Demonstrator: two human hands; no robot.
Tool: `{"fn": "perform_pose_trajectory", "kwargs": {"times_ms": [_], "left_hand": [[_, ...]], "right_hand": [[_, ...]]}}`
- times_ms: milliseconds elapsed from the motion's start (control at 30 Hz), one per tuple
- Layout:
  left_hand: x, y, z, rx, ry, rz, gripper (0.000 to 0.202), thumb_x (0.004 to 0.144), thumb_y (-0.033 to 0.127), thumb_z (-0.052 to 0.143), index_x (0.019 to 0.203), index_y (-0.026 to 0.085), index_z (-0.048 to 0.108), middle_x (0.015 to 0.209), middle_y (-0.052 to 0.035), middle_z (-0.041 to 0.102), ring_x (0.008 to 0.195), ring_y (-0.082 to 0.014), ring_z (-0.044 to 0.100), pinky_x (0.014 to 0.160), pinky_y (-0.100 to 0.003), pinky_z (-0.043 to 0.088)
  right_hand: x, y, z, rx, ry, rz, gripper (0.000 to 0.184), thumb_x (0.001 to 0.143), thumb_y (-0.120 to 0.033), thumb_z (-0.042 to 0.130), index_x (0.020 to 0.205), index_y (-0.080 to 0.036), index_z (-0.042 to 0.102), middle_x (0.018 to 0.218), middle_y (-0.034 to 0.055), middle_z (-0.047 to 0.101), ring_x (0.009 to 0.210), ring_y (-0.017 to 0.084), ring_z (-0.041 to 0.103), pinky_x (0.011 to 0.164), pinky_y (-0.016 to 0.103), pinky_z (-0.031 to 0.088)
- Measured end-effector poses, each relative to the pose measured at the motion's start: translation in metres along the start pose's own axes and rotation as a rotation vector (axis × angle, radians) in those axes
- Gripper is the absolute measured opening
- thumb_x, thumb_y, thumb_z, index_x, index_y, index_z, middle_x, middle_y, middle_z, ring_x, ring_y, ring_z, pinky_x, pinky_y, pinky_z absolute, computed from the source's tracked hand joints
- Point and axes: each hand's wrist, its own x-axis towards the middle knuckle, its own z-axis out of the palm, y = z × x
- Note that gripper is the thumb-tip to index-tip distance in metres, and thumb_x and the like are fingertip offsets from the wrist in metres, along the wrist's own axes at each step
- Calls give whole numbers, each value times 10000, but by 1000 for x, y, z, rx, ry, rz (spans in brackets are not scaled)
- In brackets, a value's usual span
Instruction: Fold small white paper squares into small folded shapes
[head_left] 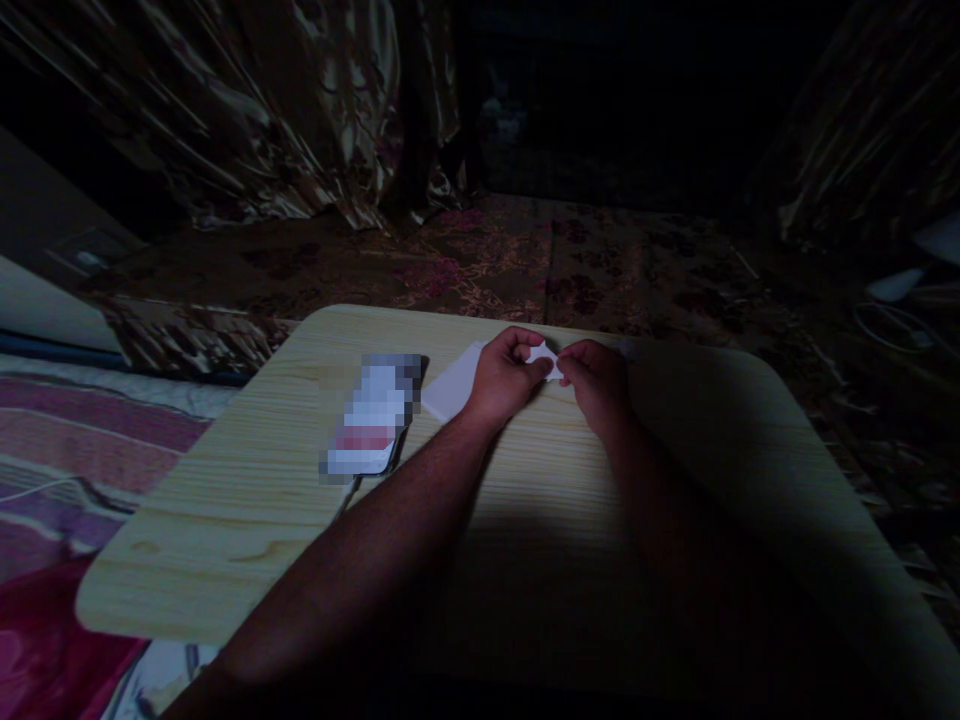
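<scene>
A small piece of white paper is pinched between my two hands, just above the far half of the wooden table. The thumb and fingers of my left hand close on its left side. At its right edge, my right hand grips with thumb and forefinger. The paper has angled edges, and parts of it are hidden by the fingers. Beside my left hand lies a flat white stack or pad of paper, partly covered by that hand.
A phone with a blurred screen lies left of my left forearm, a cable at its lower end. The pale wooden table has rounded corners. A striped bed cover is at left; patterned curtains hang behind. A lamp-like white object stands far right.
</scene>
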Motion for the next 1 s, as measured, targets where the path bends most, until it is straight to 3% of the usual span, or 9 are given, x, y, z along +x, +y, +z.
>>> {"fn": "perform_pose_trajectory", "kwargs": {"times_ms": [300,1000], "left_hand": [[1,-3,0,2,-30,-4,338,627,204,815,923,195,651,665,46,631,551,-98,542,530,-219,405],[-2,2,2,-9,-39,19,309,629,218,818,900,181,675,660,53,586,537,-74,495,510,-210,361]], "right_hand": [[3,5,-1,-53,-11,-33,142,736,-345,644,749,-206,671,624,-5,654,622,187,623,598,305,479],[2,5,0,37,7,-4,153,714,-352,647,744,-203,667,611,-17,622,610,168,582,587,291,441]]}}
